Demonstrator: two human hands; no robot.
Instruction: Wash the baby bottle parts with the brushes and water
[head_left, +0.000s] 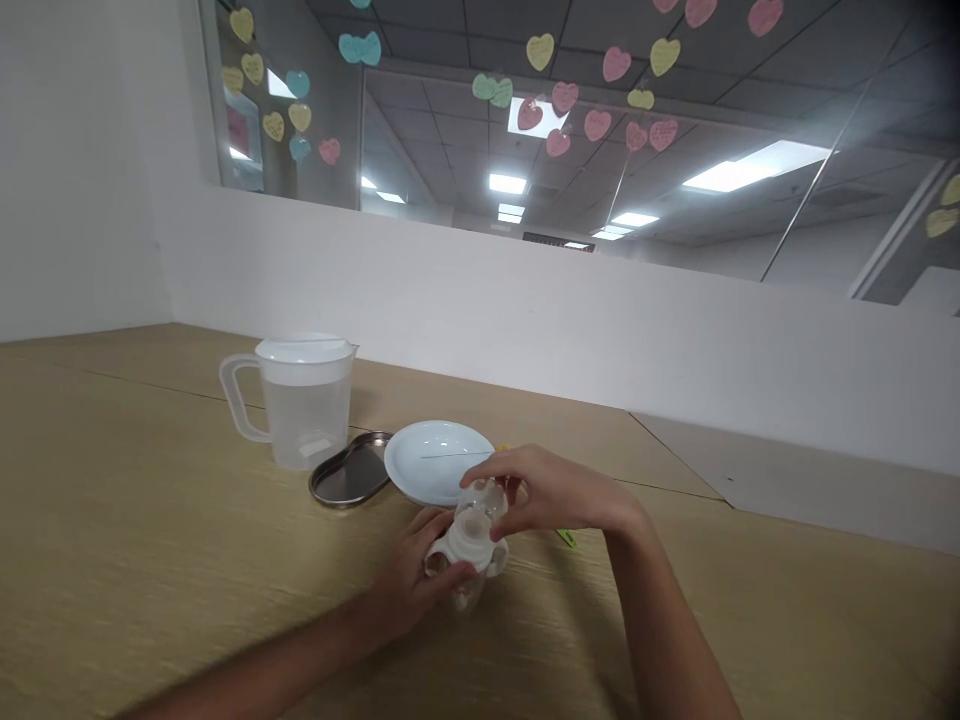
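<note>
My left hand (pixel 424 565) is wrapped around a clear baby bottle (pixel 466 598) with white side handles, held low in front of me. At its top shows a white collar (pixel 471 540) with a pale, translucent middle, probably the teat. My right hand (pixel 536 490) pinches a clear dome-shaped cap (pixel 484 497) between thumb and fingers, right at the far side of the collar. Whether the cap touches the collar, I cannot tell. Just beyond the cap lies a white plate (pixel 439 440) with a thin straight item on it.
A lidded translucent pitcher (pixel 307 400) stands at the left on the wooden table (pixel 187 520). Next to it lies a metal kidney-shaped tray (pixel 352 475). A small green object (pixel 568 538) lies partly behind my right wrist. A white wall (pixel 450 290) rises behind the table.
</note>
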